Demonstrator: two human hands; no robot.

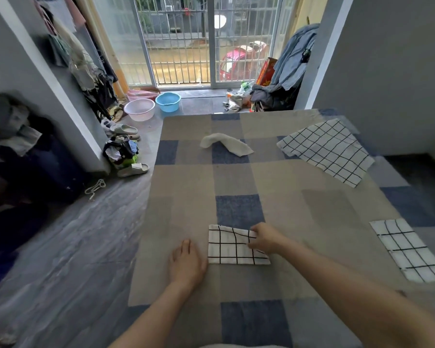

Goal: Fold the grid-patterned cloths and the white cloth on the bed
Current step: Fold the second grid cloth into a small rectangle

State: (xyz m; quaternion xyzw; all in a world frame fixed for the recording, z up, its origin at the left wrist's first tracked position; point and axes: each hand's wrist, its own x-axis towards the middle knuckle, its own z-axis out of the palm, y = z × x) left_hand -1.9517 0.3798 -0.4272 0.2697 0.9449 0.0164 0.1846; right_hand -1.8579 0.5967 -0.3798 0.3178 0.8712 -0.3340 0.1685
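Basins on the floor beyond the bed's far edge, a blue basin [168, 101] and a pale pink basin [139, 109], show nothing inside; on the checked bed [239, 182] the folded grid cloth [230, 246] lies near the front, the right hand [265, 238] pinching its right edge, the left hand [186, 263] flat with fingers together just beside its left edge; crumpled white cloth [225, 144] lies far centre; an unfolded grid cloth [327, 149] sits far right, another grid cloth [407, 249] by the right edge; bare cover lies between them.
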